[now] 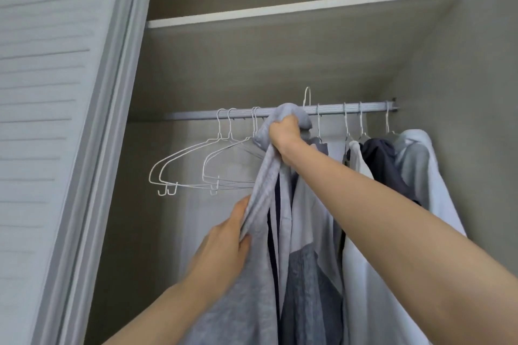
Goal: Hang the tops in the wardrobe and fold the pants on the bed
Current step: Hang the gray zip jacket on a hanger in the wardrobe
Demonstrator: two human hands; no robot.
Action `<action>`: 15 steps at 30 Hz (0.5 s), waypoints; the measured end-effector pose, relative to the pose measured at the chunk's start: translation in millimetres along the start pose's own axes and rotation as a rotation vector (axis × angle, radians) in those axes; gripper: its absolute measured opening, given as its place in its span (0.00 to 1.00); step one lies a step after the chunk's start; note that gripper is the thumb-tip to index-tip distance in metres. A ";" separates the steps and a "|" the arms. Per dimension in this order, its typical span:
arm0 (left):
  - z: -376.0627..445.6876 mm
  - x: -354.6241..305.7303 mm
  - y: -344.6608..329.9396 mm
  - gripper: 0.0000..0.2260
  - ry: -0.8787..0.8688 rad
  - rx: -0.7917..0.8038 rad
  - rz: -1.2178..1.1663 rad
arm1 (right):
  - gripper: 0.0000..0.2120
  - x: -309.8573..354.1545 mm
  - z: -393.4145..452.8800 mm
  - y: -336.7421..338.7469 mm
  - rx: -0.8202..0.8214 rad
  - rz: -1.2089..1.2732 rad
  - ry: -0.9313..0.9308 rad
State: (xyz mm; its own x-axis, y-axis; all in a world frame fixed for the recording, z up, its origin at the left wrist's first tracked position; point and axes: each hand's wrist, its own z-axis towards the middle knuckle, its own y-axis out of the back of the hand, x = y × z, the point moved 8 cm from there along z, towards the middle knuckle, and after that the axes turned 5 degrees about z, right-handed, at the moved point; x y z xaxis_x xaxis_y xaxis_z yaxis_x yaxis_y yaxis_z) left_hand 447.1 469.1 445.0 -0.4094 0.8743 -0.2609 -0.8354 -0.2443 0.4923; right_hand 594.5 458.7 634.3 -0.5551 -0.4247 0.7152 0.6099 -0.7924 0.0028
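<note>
Here the wardrobe (280, 70) fills the view, its slatted door (50, 92) slid to the left and a shelf (305, 5) running above the rail (350, 108). The step in hand looks to be hanging a top: a light grey top (263, 176) is held up against the rail, about midway along it, with its upper part bunched and its body falling in long folds below. Its cloth looks soft and ribbed near the left edge, and a dark stripe shows between the folds. To its right hang other clothes: a white top (364, 232), a dark one (378, 159) and a pale one (420, 165). The right hand (284, 131) has its grip curled tight round the bunched collar area, level with the rail, while the left hand (224, 244) pinches the top's left edge lower down, thumb and fingers closed on the cloth. A hanger hook (307, 96) stands up above the rail just beside the right hand; whether it belongs to this top cannot be told. I judge the next move calls for dropping that hook over the rail, then letting the cloth fall straight. Three empty hangers (196, 165) hang to the left. No pants or bed are in view.
</note>
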 end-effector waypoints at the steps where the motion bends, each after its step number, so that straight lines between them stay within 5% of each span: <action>1: 0.1 2.4 -4.4 0.30 -0.007 0.005 0.014 | 0.16 -3.8 5.9 0.7 -0.006 -0.046 0.000; 6: -5.2 14.7 -41.2 0.35 -0.067 0.074 0.060 | 0.16 -34.6 22.5 13.2 0.074 -0.139 -0.014; 11: -10.2 9.2 -61.6 0.35 -0.123 0.123 -0.047 | 0.22 -59.5 33.0 40.6 -0.044 -0.085 -0.078; 15: -19.3 14.0 -80.0 0.37 -0.122 0.207 -0.090 | 0.08 -49.5 15.1 38.8 0.087 -0.383 0.097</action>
State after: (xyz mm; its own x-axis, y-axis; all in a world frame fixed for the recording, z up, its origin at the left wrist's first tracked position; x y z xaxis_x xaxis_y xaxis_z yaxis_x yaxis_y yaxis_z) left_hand 501.1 492.7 385.9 -0.2792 0.9358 -0.2151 -0.7685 -0.0834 0.6344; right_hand 654.1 455.6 609.6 -0.8000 -0.1484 0.5813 0.3915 -0.8633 0.3184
